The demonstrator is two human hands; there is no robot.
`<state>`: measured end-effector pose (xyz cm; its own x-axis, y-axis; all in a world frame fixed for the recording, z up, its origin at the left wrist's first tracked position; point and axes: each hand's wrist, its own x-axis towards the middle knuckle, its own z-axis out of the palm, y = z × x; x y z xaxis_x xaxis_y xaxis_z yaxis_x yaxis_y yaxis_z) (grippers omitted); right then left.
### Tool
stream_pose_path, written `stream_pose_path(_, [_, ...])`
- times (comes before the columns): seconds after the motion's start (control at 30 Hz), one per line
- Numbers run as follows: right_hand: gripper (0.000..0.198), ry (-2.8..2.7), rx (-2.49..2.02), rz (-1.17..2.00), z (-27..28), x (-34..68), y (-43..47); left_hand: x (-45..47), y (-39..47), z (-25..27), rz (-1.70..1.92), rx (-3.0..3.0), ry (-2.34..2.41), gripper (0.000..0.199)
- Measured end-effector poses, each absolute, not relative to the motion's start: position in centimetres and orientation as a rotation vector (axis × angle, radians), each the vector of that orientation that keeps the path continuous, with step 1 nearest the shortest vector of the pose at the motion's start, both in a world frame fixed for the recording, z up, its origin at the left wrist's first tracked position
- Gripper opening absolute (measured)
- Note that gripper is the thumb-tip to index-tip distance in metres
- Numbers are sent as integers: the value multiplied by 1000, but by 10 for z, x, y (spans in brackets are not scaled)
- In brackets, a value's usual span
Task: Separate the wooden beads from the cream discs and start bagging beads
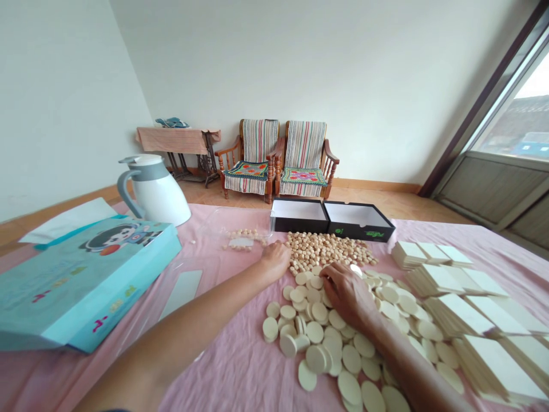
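Note:
My left hand is at the left edge of a heap of small round wooden beads. Its fingers are curled closed, and whatever may be in them is hidden. Over a spread of pale round wooden discs, my right hand reaches to where the discs meet the beads. Its fingers bend downward and together, with the tips out of sight. Just left of my left hand, a clear plastic tray holds some loose beads and a white label.
Two black open boxes with white insides stand behind the beads. Stacks of pale square wooden pieces line the right side. At left are a light-blue carton, a white jug and another clear tray on the pink cloth.

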<state>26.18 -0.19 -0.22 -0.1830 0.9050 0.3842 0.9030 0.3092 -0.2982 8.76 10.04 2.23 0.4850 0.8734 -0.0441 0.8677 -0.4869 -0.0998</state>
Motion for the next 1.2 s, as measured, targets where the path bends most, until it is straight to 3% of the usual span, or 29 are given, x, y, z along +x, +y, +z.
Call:
stream_pose_path(0.27, [17, -2098, -1599, 6, 1, 261, -5, 62, 77, 36, 98, -2694, -1447, 40])
stream_pose_path(0.43, [18, -2098, -1604, -2, 2, 260, -4, 35, 80, 70, -234, -2543, -1434, 26])
stream_pose_path(0.57, [17, -2093, -1591, -8, 1, 260, -4, 12, 100, 94, -417, -2346, -1505, 26])
stream_pose_path(0.77, [18, -2101, -1590, 14, 0, 261, -4, 7, 100, 82, -574, -2394, -1368, 19])
stream_pose_path(1.0, [18, -2098, -1576, 11, 1, 261, -5, 41, 85, 33, -53, -2770, -1307, 25])
stream_pose_path(1.2, [19, -2099, -1582, 23, 2, 261, -4, 68, 98, 13, -18, -2722, -1470, 35])
